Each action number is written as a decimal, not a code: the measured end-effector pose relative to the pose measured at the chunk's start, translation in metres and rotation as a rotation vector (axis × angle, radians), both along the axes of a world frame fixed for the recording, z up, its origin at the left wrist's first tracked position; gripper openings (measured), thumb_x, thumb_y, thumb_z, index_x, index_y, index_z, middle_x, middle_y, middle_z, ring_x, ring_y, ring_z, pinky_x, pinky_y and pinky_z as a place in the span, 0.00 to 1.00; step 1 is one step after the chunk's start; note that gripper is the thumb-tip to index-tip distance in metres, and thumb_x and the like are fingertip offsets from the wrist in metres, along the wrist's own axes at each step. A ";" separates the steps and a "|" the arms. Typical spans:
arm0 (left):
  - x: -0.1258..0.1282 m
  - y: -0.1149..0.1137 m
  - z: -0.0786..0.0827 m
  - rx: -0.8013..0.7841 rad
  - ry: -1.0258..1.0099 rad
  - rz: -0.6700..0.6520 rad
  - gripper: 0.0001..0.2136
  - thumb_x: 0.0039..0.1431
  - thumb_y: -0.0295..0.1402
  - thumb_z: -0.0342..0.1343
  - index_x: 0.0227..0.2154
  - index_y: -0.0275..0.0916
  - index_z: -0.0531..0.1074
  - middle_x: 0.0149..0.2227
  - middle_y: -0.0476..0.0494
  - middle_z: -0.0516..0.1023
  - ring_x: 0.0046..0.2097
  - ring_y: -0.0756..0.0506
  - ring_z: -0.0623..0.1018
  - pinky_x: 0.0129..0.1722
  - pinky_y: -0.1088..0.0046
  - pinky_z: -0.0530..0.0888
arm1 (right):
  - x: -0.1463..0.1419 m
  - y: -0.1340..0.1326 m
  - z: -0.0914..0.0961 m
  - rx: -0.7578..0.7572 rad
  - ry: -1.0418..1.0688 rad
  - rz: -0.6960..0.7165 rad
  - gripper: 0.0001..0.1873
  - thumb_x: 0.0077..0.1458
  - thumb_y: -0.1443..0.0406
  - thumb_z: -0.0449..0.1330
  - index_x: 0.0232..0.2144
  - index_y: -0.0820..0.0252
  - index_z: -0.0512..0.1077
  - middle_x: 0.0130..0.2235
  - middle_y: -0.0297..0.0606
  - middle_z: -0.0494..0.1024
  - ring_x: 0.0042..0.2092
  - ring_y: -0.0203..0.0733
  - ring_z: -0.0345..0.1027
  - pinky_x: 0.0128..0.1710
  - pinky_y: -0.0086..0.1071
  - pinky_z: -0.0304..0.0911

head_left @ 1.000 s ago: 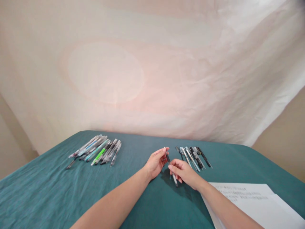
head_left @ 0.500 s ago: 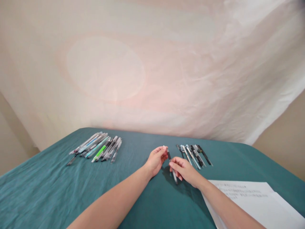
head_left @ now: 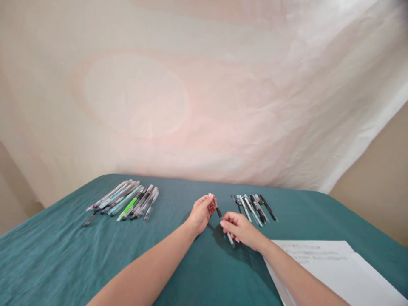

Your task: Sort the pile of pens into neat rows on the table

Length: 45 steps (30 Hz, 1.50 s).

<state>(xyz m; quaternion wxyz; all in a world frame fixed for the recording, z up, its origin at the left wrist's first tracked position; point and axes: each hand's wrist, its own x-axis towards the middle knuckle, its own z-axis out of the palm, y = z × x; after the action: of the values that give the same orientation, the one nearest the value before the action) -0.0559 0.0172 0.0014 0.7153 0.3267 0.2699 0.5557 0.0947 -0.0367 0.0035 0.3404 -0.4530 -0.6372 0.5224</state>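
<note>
A slim pen (head_left: 218, 212) with a dark grip and a clear, dark-ended barrel slants between my two hands over the cloth. My left hand (head_left: 200, 216) pinches its upper end with thumb and fingers; a small pale bit shows at the fingertips, too small to make out. Lower on the barrel, the fingers of my right hand (head_left: 242, 230) are closed around the pen. Just beyond my right hand lies a small group of pens (head_left: 253, 209), black, white and light blue. Off to the left is a larger group of pens (head_left: 127, 199), mostly clear, one of them bright green.
A dark green cloth (head_left: 178, 272) covers the table. White sheets of paper (head_left: 334, 272) with lines of writing lie at the front right, partly beneath my right forearm. Behind the table hangs a pale sheet (head_left: 204, 93).
Both hands and the pen appear slightly farther left, as does the whole scene. The pen is tilted more than before, with my right hand a little farther from my left.
</note>
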 end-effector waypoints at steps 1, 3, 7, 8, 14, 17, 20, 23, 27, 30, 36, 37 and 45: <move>-0.003 0.003 0.001 -0.005 0.001 0.035 0.10 0.44 0.36 0.60 0.28 0.35 0.70 0.27 0.49 0.72 0.27 0.55 0.70 0.27 0.80 0.65 | 0.000 0.000 0.000 0.007 -0.007 0.007 0.16 0.48 0.53 0.55 0.26 0.61 0.63 0.22 0.29 0.68 0.17 0.25 0.53 0.14 0.19 0.48; -0.010 0.011 0.004 -0.019 -0.012 0.111 0.10 0.44 0.36 0.60 0.29 0.35 0.70 0.27 0.49 0.72 0.26 0.56 0.70 0.24 0.81 0.64 | 0.000 0.000 0.001 0.022 -0.030 0.020 0.15 0.48 0.54 0.56 0.25 0.61 0.63 0.21 0.28 0.67 0.17 0.25 0.54 0.16 0.20 0.50; -0.027 0.030 0.010 -0.071 -0.093 0.256 0.08 0.45 0.32 0.60 0.27 0.34 0.69 0.26 0.49 0.71 0.24 0.57 0.68 0.20 0.82 0.62 | -0.001 0.000 0.005 0.023 -0.090 0.029 0.13 0.47 0.56 0.56 0.24 0.61 0.65 0.20 0.29 0.68 0.19 0.27 0.56 0.18 0.20 0.52; -0.031 0.034 0.010 -0.088 -0.115 0.302 0.07 0.46 0.31 0.59 0.27 0.34 0.69 0.25 0.49 0.71 0.23 0.57 0.68 0.19 0.82 0.61 | -0.001 0.000 0.005 0.024 -0.098 0.028 0.13 0.47 0.57 0.56 0.24 0.61 0.65 0.20 0.29 0.68 0.19 0.27 0.57 0.18 0.20 0.52; -0.040 0.045 0.003 -0.118 -0.168 0.473 0.04 0.50 0.28 0.56 0.24 0.34 0.67 0.22 0.51 0.68 0.21 0.59 0.65 0.19 0.84 0.60 | 0.008 0.001 0.006 -0.069 -0.190 0.050 0.13 0.47 0.56 0.56 0.24 0.61 0.66 0.18 0.27 0.65 0.16 0.26 0.55 0.13 0.20 0.48; -0.035 0.042 -0.001 -0.099 -0.160 0.442 0.05 0.48 0.28 0.57 0.23 0.33 0.67 0.22 0.51 0.68 0.21 0.58 0.65 0.19 0.84 0.62 | 0.020 0.011 0.008 -0.016 -0.327 -0.035 0.13 0.49 0.56 0.54 0.27 0.60 0.65 0.18 0.28 0.65 0.15 0.28 0.56 0.13 0.22 0.49; -0.027 0.035 -0.003 -0.063 -0.120 0.347 0.07 0.44 0.29 0.60 0.23 0.32 0.68 0.22 0.50 0.68 0.22 0.57 0.66 0.20 0.83 0.63 | 0.029 0.028 0.013 0.190 -0.619 -0.240 0.11 0.50 0.60 0.54 0.34 0.60 0.64 0.21 0.31 0.70 0.18 0.31 0.61 0.17 0.24 0.53; -0.022 0.029 -0.005 -0.007 -0.035 0.247 0.10 0.42 0.33 0.62 0.25 0.33 0.69 0.23 0.50 0.69 0.23 0.57 0.66 0.22 0.83 0.65 | 0.032 0.047 0.017 0.324 -0.833 -0.353 0.10 0.47 0.64 0.57 0.34 0.61 0.66 0.26 0.37 0.73 0.28 0.39 0.68 0.26 0.28 0.56; -0.020 0.025 -0.006 0.044 0.045 0.179 0.12 0.40 0.37 0.62 0.25 0.33 0.70 0.23 0.50 0.68 0.23 0.58 0.65 0.22 0.83 0.64 | 0.027 0.063 0.014 0.340 -0.893 -0.395 0.10 0.44 0.65 0.59 0.32 0.63 0.67 0.30 0.44 0.74 0.37 0.47 0.68 0.33 0.32 0.55; -0.018 0.023 -0.006 0.062 0.086 0.132 0.13 0.40 0.38 0.62 0.25 0.33 0.70 0.23 0.50 0.68 0.22 0.57 0.65 0.23 0.83 0.64 | 0.024 0.065 0.014 0.362 -0.903 -0.423 0.09 0.45 0.66 0.58 0.32 0.63 0.67 0.32 0.47 0.74 0.39 0.48 0.67 0.35 0.34 0.55; -0.011 0.015 -0.001 0.069 0.125 0.007 0.12 0.41 0.39 0.61 0.24 0.33 0.70 0.21 0.51 0.67 0.22 0.57 0.66 0.25 0.81 0.65 | 0.011 0.042 0.024 0.430 -0.804 -0.323 0.09 0.52 0.62 0.51 0.27 0.59 0.68 0.29 0.40 0.74 0.33 0.41 0.69 0.33 0.30 0.57; -0.011 0.014 -0.001 0.074 0.127 -0.010 0.12 0.42 0.38 0.61 0.24 0.33 0.70 0.21 0.51 0.68 0.22 0.57 0.66 0.25 0.81 0.65 | 0.007 0.037 0.024 0.423 -0.755 -0.275 0.10 0.53 0.61 0.50 0.27 0.59 0.68 0.28 0.37 0.74 0.30 0.38 0.69 0.31 0.29 0.58; -0.009 0.008 0.000 0.102 0.136 -0.094 0.10 0.46 0.36 0.59 0.27 0.33 0.71 0.25 0.48 0.70 0.24 0.56 0.68 0.27 0.81 0.67 | -0.018 0.018 0.008 0.261 -0.308 -0.117 0.10 0.51 0.60 0.52 0.27 0.61 0.66 0.24 0.34 0.73 0.19 0.32 0.64 0.19 0.24 0.57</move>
<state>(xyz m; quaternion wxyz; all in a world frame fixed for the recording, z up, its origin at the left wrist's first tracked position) -0.0653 0.0251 0.0015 0.7029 0.4119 0.2735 0.5113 0.0768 -0.0191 0.0112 0.3244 -0.5158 -0.7167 0.3393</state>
